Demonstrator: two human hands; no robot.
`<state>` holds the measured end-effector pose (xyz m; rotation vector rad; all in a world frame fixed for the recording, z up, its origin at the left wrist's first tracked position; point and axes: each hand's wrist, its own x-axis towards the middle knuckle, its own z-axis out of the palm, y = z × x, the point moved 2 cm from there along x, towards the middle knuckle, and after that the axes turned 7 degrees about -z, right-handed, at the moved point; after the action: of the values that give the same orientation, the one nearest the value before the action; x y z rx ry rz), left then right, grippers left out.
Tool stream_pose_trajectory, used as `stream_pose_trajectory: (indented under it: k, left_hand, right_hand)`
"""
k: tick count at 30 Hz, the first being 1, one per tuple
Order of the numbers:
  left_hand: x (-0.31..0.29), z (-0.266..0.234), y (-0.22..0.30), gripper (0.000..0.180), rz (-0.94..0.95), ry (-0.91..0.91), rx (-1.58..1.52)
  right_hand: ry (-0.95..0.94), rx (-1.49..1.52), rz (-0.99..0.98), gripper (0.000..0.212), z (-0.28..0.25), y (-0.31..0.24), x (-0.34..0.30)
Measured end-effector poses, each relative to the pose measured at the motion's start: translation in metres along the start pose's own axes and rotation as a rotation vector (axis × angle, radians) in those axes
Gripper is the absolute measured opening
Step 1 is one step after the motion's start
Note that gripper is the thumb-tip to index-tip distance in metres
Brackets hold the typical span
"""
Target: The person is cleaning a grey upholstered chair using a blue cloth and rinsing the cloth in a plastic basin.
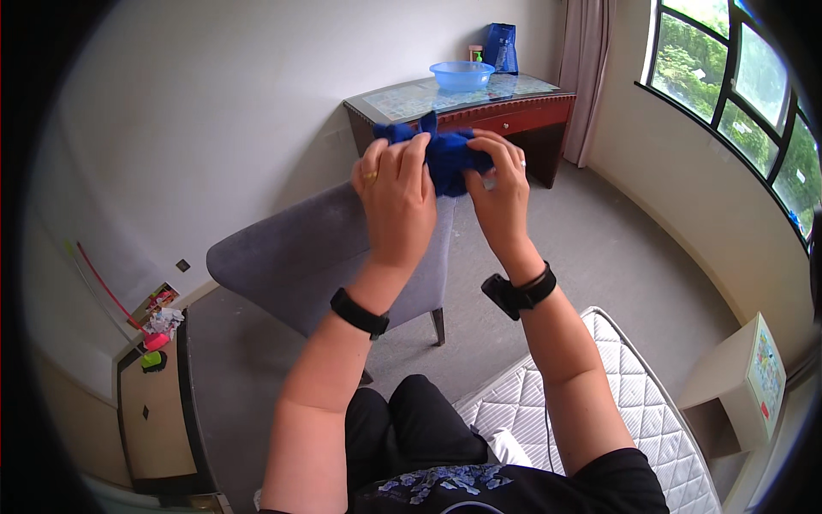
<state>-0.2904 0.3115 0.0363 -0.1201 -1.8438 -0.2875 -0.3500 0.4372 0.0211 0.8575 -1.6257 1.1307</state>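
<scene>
A crumpled dark blue cloth (449, 164) is held up in front of me, bunched between both hands. My left hand (396, 193) grips its left side with bent fingers, and a ring shows on one of them. On the other side, my right hand (501, 184) pinches the cloth between thumb and fingers. Both wrists wear black bands. Behind and below the hands stands a grey upholstered chair (317, 248), its back partly covered by my left arm.
A dark red desk (539, 120) by the far wall bears a light blue basin (462, 77) and a blue bag (503, 49). I sit on a white quilted mattress (629, 385). A small cabinet (728, 390) stands right; a low wooden cabinet (154, 420) lies left.
</scene>
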Motion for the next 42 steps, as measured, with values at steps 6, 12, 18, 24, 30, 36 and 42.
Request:
stream_pose_trajectory:
  k: [6, 12, 18, 24, 30, 36, 42]
  left_hand:
    - [-0.018, 0.028, -0.011, 0.048, 0.079, -0.147, 0.033]
    - [-0.038, 0.024, -0.012, 0.041, 0.196, -0.137, 0.06]
    - [-0.085, 0.031, -0.024, 0.027, 0.27, -0.19, 0.139]
    - [-0.151, 0.045, -0.052, 0.021, 0.262, -0.335, 0.193]
    - [-0.134, 0.028, -0.044, 0.024, 0.154, -0.243, 0.087]
    - [-0.07, -0.012, -0.025, 0.046, 0.139, -0.011, 0.048]
    - [-0.043, -0.02, -0.029, 0.049, 0.043, -0.14, 0.164]
  right_hand:
    - [-0.027, -0.144, -0.062, 0.039, 0.029, 0.007, -0.019]
    - [0.032, -0.122, -0.001, 0.042, 0.032, 0.011, -0.043]
    - [0.013, -0.016, 0.186, 0.042, 0.063, 0.028, -0.114]
    - [-0.183, -0.014, 0.335, 0.033, 0.08, 0.036, -0.17]
    - [-0.136, 0.071, 0.284, 0.034, 0.067, 0.024, -0.149]
    - [0.067, 0.102, 0.081, 0.048, 0.045, -0.024, -0.074]
    - [-0.1, -0.098, -0.015, 0.051, 0.051, -0.045, -0.046]
